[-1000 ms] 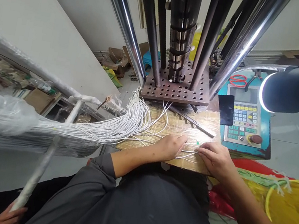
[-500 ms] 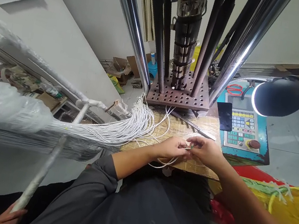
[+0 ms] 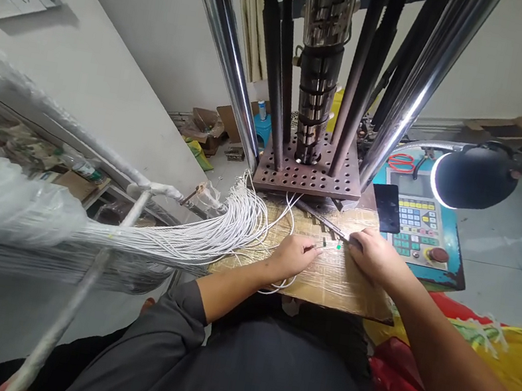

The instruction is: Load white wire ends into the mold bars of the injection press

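Over the board, my left hand point(image 3: 291, 256) is closed in a pinch on a thin white cable point(image 3: 281, 287). A small green piece point(image 3: 339, 246) shows just right of its fingertips, at the cable's end as far as I can see. My right hand point(image 3: 376, 255) is closed around the near end of a long, slim metal caliper point(image 3: 322, 218), which slants away under the machine plate. Its fingertips are partly hidden. A thick bundle of white cables point(image 3: 214, 234) comes in from the left beside my left hand.
A perforated metal plate point(image 3: 305, 178) with upright rods stands behind the wrapped board point(image 3: 346, 285). To the right are a phone point(image 3: 387, 207), a control panel point(image 3: 435, 236) and a lamp point(image 3: 479, 177). A wrapped white rail point(image 3: 70, 303) crosses at left, another person's hand at its foot.
My hands have moved apart. The right one has let go of the cable end and gone up and right onto the caliper. The left still holds the cable, slightly further left.
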Tool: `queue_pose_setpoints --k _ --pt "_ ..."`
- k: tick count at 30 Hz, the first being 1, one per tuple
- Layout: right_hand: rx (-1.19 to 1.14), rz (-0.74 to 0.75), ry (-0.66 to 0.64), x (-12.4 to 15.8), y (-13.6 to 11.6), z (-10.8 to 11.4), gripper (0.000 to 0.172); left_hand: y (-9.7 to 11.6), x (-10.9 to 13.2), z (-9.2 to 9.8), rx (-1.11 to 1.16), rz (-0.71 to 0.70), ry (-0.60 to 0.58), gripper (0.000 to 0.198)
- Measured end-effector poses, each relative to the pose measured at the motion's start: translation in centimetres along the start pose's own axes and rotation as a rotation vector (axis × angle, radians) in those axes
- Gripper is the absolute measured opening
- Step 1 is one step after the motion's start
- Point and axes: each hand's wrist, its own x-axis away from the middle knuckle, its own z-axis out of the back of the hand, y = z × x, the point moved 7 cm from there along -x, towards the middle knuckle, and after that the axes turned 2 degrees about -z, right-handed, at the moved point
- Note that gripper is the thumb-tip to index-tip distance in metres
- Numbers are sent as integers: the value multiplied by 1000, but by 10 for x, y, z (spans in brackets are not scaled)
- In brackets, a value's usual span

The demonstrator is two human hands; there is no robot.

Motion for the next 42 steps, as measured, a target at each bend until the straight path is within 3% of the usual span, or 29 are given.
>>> queue_pose_setpoints --k 4,8,10,13,17,29,37,42 --pt "-20 3 -8 17 -16 -3 39 6 10 0 -301 -148 40 44" --pt "15 -64 -46 34 -29 -4 28 4 21 -13 -464 -167 -46 30" --pt "20 -105 -39 41 -33 -2 31 4 26 -18 -499 -176 -80 28" --pt "22 -158 -9 49 -36 -3 47 5 31 -21 -515 -179 -95 31" --pt "-32 -123 12 54 -37 -9 63 6 32 -23 -519 -177 -110 35" --pt "-222 -133 -43 53 -30 -13 68 7 32 -23 -538 -124 -82 39" --pt "-313 -128 1 53 -30 -8 75 8 32 -24 -550 -100 -81 40" --pt "-348 -138 32 51 -26 -10 72 6 33 -25 -532 -94 -53 39"
